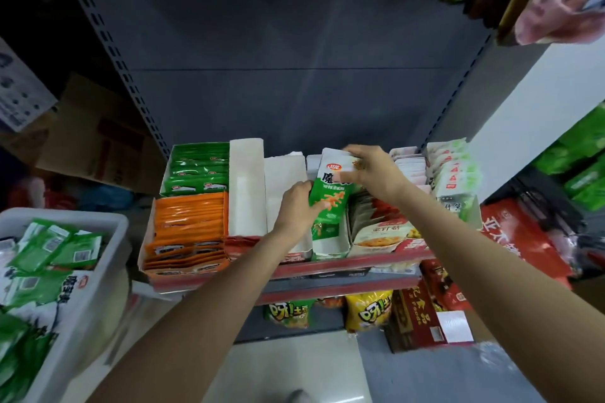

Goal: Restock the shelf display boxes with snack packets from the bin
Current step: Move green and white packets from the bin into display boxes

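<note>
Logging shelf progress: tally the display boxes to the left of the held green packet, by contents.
Green-packet box: 1
Orange-packet box: 1
Empty white boxes: 2
Total: 4
The left hand and right hand hold the green packet at the next box over.

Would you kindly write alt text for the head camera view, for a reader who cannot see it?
Both hands hold a green snack packet over a white display box on a shop shelf: the left hand grips its side, the right hand its top. Boxes of orange packets and green packets sit to the left, with a white bin of green packets at lower left.
</note>
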`<state>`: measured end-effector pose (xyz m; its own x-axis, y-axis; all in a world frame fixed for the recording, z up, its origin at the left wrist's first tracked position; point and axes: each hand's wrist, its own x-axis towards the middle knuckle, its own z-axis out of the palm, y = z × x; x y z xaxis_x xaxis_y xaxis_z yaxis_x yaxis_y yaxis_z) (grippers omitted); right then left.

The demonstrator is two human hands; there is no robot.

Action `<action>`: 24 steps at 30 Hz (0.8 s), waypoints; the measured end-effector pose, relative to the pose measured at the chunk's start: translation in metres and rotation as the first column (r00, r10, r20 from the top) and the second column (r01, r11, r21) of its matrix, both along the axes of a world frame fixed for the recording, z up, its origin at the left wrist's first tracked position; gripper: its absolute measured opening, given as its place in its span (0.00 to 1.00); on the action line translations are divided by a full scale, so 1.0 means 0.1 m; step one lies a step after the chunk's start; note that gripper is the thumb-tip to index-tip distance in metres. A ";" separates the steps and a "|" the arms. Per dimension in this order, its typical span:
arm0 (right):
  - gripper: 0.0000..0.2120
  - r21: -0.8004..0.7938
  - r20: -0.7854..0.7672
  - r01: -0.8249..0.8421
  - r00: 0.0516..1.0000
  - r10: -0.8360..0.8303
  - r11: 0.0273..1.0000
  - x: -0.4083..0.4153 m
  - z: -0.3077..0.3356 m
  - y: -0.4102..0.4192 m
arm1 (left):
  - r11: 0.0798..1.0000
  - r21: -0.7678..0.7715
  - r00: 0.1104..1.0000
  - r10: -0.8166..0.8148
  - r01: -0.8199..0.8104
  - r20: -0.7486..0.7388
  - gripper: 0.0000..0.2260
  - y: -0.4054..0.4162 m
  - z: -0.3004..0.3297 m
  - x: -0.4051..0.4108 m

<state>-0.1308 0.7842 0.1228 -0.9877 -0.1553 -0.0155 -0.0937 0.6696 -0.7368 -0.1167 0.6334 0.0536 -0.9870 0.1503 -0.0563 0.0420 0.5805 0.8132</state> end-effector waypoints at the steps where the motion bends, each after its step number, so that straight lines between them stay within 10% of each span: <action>1: 0.13 0.071 0.010 -0.021 1.000 0.020 0.997 -0.01 0.00 -0.01 | 1.000 0.007 1.000 0.014 -0.014 0.006 0.14 0.01 -0.01 -0.02; 7: 0.12 0.224 -0.004 -0.009 1.000 0.010 0.974 -0.08 -0.01 -0.02 | 0.989 -0.130 0.994 0.058 -0.070 -0.095 0.29 -0.02 -0.08 -0.02; 10: 0.12 0.342 0.022 -0.098 0.995 0.096 0.935 -0.12 -0.06 -0.08 | 0.988 -0.144 0.990 0.067 -0.049 0.123 0.37 -0.15 -0.12 -0.05; 18: 0.18 0.831 -0.026 -0.095 0.978 0.209 0.549 -0.14 -0.35 -0.42 | 0.999 0.042 0.897 -0.002 -0.019 0.443 0.25 -0.20 -0.06 -0.16; 24: 0.25 0.855 -0.017 -0.111 0.970 0.243 0.506 -0.16 -0.56 -0.44 | 0.989 0.125 0.942 0.028 -0.073 0.336 0.15 -0.33 0.02 -0.18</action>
<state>-0.1466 0.7406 0.0672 -0.9441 -0.3055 -0.1238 -0.3248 0.9260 0.1924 -0.1342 0.6001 0.0557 -0.9220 0.1295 -0.3650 -0.2703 0.4600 0.8458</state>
